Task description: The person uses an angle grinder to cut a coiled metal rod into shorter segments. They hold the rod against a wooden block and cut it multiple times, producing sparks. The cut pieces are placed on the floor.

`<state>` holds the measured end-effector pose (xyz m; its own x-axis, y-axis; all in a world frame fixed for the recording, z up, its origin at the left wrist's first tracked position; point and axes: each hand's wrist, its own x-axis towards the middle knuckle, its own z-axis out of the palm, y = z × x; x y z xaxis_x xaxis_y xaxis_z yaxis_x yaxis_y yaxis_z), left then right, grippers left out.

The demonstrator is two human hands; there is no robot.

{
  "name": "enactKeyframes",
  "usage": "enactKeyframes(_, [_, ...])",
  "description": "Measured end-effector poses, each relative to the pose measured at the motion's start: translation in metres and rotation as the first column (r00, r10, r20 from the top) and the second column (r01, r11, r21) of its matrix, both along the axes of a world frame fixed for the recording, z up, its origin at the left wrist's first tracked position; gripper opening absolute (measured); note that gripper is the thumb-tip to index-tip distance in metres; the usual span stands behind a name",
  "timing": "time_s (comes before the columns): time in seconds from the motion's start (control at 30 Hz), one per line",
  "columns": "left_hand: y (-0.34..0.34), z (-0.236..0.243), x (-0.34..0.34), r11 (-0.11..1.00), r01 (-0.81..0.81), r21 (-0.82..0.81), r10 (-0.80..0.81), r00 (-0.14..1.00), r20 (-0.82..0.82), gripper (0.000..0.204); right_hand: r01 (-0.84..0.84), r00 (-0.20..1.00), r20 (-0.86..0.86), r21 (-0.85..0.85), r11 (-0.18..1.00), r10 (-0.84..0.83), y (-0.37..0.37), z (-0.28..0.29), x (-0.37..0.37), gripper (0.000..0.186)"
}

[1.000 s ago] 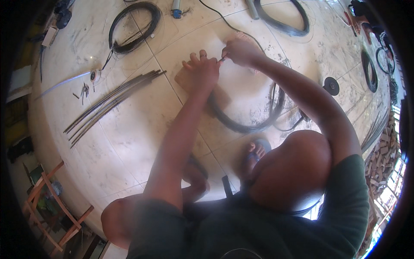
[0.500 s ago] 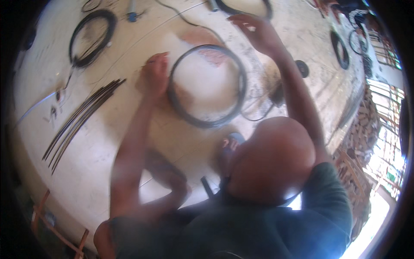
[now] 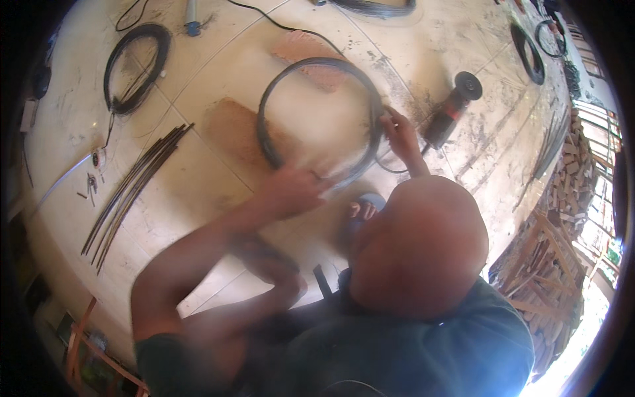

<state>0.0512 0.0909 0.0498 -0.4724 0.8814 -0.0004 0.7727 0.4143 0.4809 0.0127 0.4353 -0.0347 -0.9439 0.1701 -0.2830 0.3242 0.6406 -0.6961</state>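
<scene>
A round coil of dark wire (image 3: 264,116) lies on the tiled floor (image 3: 205,79) in front of me, over reddish patches (image 3: 231,135). My left hand (image 3: 297,188) is at the coil's near side, its fingers smeared by motion; I cannot tell whether they grip it. My right hand (image 3: 397,132) has its fingers curled on the right side of the coil. Just right of that hand lies an angle grinder (image 3: 443,116) with a black disc and red band on its body, its cord looping toward the coil.
Several thin dark rods (image 3: 135,192) lie at the left, near a tape measure (image 3: 98,159). Other wire coils (image 3: 149,46) lie around the far floor, with a pale tube (image 3: 192,16) among them. Wood offcuts (image 3: 565,172) are piled at the right edge; wooden frames (image 3: 86,317) stand at lower left.
My left hand has moved from the coil's far side down to its near side. My right hand has swung from the top down to the coil's right side. The whole coil ring now shows.
</scene>
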Motion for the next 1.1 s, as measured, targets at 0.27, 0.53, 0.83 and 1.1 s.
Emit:
enactKeyframes(0.27, [0.027, -0.053, 0.039, 0.965, -0.186, -0.184, 0.162, 0.977, -0.137, 0.051, 0.112, 0.967, 0.246, -0.211, 0.971, -0.058, -0.016, 0.027, -0.018, 0.049])
enactKeyframes(0.53, [0.041, -0.052, 0.036, 0.966, -0.258, -0.027, 0.255, 0.964, -0.071, 0.007, 0.048, 0.981, 0.187, -0.014, 0.999, -0.044, -0.02, 0.019, -0.025, 0.042])
enactKeyframes(0.83, [0.025, -0.025, 0.024, 0.96, -0.247, 0.132, 0.259, 0.963, -0.077, 0.019, 0.171, 0.983, 0.166, -0.655, 0.736, -0.081, -0.024, 0.08, -0.028, 0.056])
enactKeyframes(1.1, [-0.049, 0.118, -0.101, 0.503, -0.799, 0.329, 0.407, 0.555, 0.726, 0.025, -0.414, 0.866, -0.354, -0.107, 0.904, 0.355, -0.036, 0.168, -0.129, 0.063])
